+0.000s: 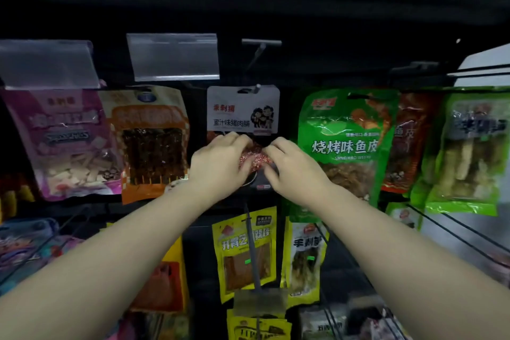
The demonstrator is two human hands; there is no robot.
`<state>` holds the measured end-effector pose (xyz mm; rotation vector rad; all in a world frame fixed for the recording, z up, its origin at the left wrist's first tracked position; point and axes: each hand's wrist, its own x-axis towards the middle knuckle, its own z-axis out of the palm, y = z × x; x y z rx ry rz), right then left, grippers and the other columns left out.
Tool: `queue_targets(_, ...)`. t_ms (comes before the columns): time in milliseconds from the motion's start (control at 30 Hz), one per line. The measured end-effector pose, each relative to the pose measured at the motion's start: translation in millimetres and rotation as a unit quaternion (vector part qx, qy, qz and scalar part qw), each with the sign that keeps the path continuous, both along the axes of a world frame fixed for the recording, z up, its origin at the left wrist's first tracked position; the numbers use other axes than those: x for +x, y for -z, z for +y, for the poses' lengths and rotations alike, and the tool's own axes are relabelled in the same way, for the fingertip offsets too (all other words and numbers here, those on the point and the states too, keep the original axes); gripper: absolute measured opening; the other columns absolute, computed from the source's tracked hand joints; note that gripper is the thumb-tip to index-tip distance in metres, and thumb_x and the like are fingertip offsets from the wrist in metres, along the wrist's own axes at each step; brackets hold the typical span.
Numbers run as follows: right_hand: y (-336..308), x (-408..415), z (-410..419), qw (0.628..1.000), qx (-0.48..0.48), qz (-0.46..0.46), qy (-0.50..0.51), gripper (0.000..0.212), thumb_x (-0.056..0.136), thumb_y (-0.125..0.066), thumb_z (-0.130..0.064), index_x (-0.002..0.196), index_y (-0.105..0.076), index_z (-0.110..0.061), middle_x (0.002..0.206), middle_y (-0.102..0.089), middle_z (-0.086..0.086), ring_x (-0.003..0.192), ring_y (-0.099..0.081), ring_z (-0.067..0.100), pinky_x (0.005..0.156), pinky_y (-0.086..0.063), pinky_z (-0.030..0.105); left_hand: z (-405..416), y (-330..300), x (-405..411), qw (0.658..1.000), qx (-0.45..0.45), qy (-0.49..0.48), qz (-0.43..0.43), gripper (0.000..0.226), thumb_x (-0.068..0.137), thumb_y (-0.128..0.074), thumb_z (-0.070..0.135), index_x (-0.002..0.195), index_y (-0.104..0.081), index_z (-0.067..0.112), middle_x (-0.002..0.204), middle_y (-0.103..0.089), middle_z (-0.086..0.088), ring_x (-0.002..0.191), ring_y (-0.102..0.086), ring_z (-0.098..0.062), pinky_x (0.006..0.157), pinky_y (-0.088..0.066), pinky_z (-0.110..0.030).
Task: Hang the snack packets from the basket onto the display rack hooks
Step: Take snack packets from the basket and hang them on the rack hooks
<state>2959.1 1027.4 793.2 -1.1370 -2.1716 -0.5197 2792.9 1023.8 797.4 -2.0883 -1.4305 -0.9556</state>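
Note:
A white-topped snack packet [242, 112] with red meat showing through its lower window hangs on a metal hook [257, 87] at the middle of the rack's upper row. My left hand [218, 161] grips the packet's lower left part. On its lower right part my right hand [294, 167] is closed. Both hands cover most of the window. The hook's tip pokes through the hole at the packet's top. No basket is in view.
An orange packet [153, 143] and a purple one [62, 143] hang to the left, green packets [342, 141] to the right. Yellow packets [245, 252] hang on a lower hook. Clear price-tag holders [172, 56] jut out above. Wire hooks [455, 229] stick out at right.

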Motion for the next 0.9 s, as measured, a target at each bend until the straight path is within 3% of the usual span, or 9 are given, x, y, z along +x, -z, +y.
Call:
queue_targets(233, -6, 67, -20, 0.992, 0.078, -0.02, 0.098, 0.017, 0.084, -0.063, -0.019, 0.092, -0.063, -0.004, 0.083, -0.061, 0.01, 0.076, -0.061, 0.031, 0.062, -0.05, 0.034, -4, -3, 30, 0.997, 0.046, 0.025, 0.056, 0.031, 0.09, -0.054, 0.045, 0.107, -0.065, 0.022, 0.097, -0.067, 0.002, 0.092, -0.065, -0.023, 0.059, -0.049, -0.032)
queue_targets(300, -6, 98, -22, 0.987, 0.075, -0.009, 0.141, 0.018, 0.084, -0.064, -0.019, 0.094, -0.061, -0.004, 0.084, -0.06, 0.01, 0.076, -0.06, 0.031, 0.063, -0.05, 0.035, -4, -5, 44, 0.996, 0.044, 0.016, 0.072, 0.04, 0.092, -0.047, 0.054, 0.113, -0.061, 0.024, 0.104, -0.066, 0.003, 0.097, -0.064, -0.022, 0.061, -0.048, -0.032)
queue_targets(400, -8, 137, -20, 0.975, 0.05, -0.009, 0.215, 0.031, 0.087, -0.062, -0.028, 0.106, -0.059, -0.004, 0.094, -0.061, 0.012, 0.086, -0.06, 0.032, 0.071, -0.05, 0.038, 2, -10, 68, 0.998, -0.005, 0.014, 0.053, 0.061, 0.09, -0.033, 0.068, 0.136, -0.042, 0.028, 0.129, -0.057, 0.006, 0.115, -0.058, -0.018, 0.072, -0.05, -0.033)
queue_targets(467, -9, 156, -18, 0.967, 0.018, -0.018, 0.253, 0.047, 0.09, -0.057, -0.04, 0.12, -0.054, -0.005, 0.107, -0.059, 0.012, 0.098, -0.058, 0.032, 0.079, -0.05, 0.041, 8, -13, 82, 0.999, -0.026, 0.015, 0.02, 0.073, 0.087, -0.034, 0.073, 0.143, -0.03, 0.028, 0.137, -0.053, 0.006, 0.114, -0.06, -0.02, 0.069, -0.05, -0.033)
queue_targets(667, -5, 175, -2, 0.954, -0.027, -0.018, 0.299, 0.086, 0.084, -0.036, -0.075, 0.151, -0.016, -0.026, 0.138, -0.039, 0.012, 0.12, -0.046, 0.032, 0.093, -0.045, 0.041, 27, -11, 101, 0.999, -0.035, 0.001, -0.041, 0.091, 0.089, -0.047, 0.063, 0.151, 0.008, 0.026, 0.116, -0.061, -0.009, 0.067, -0.062, -0.027, 0.047, -0.045, -0.03)
queue_targets(733, -5, 174, 7, 0.951, -0.044, 0.004, 0.305, 0.088, 0.08, -0.036, -0.079, 0.15, -0.013, -0.031, 0.141, -0.035, 0.014, 0.124, -0.043, 0.034, 0.092, -0.046, 0.041, 36, -13, 103, 0.998, -0.042, -0.02, -0.034, 0.086, 0.09, -0.046, 0.061, 0.152, 0.002, 0.026, 0.101, -0.06, -0.008, 0.061, -0.055, -0.025, 0.045, -0.043, -0.029)
queue_targets(800, -5, 171, 17, 0.953, -0.054, 0.018, 0.299, 0.085, 0.08, -0.037, -0.078, 0.147, -0.018, -0.03, 0.137, -0.039, 0.014, 0.122, -0.044, 0.033, 0.088, -0.048, 0.04, 47, -17, 104, 0.994, -0.077, -0.058, -0.042, 0.078, 0.088, -0.046, 0.064, 0.147, -0.019, 0.021, 0.085, -0.059, -0.006, 0.061, -0.052, -0.024, 0.049, -0.045, -0.03)
queue_targets(867, -5, 170, 29, 0.955, -0.057, 0.012, 0.291, 0.083, 0.082, -0.036, -0.077, 0.146, -0.024, -0.025, 0.132, -0.045, 0.012, 0.12, -0.044, 0.031, 0.09, -0.046, 0.04, 61, -22, 106, 0.986, -0.133, -0.078, -0.07, 0.07, 0.085, -0.049, 0.066, 0.129, -0.042, 0.013, 0.087, -0.065, -0.01, 0.066, -0.058, -0.025, 0.06, -0.052, -0.033)
queue_targets(900, -7, 169, 35, 0.955, -0.063, 0.009, 0.29, 0.084, 0.083, -0.035, -0.076, 0.147, -0.023, -0.023, 0.131, -0.047, 0.012, 0.121, -0.043, 0.03, 0.092, -0.044, 0.04, 67, -24, 107, 0.981, -0.154, -0.073, -0.091, 0.073, 0.084, -0.052, 0.065, 0.134, -0.041, 0.013, 0.096, -0.068, -0.013, 0.07, -0.062, -0.026, 0.064, -0.055, -0.036)
